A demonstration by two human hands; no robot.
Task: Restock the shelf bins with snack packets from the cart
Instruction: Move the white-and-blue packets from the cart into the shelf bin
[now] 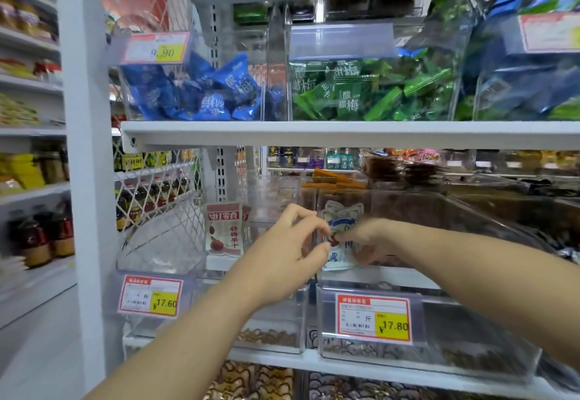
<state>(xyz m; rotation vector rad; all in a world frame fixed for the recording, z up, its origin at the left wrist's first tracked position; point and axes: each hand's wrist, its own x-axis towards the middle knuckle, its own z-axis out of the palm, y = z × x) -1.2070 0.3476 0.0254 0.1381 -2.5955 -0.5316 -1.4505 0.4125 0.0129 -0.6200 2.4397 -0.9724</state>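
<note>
Both hands meet at the front of a clear shelf bin (439, 208) on the middle shelf. My left hand (292, 249) and my right hand (364, 239) together pinch a small white and blue snack packet (342, 220) that stands upright against the bin's front left corner. To the left, a white and red plum packet (224, 230) stands upright in the neighbouring clear bin (163, 252). The cart is out of view.
On the shelf above, clear bins hold blue packets (201, 92) and green packets (370, 92). Price tags reading 17.60 (150, 296) and 17.80 (373, 318) hang on the lower bins. A white upright post (84, 148) stands left, with bottles (40, 236) beyond.
</note>
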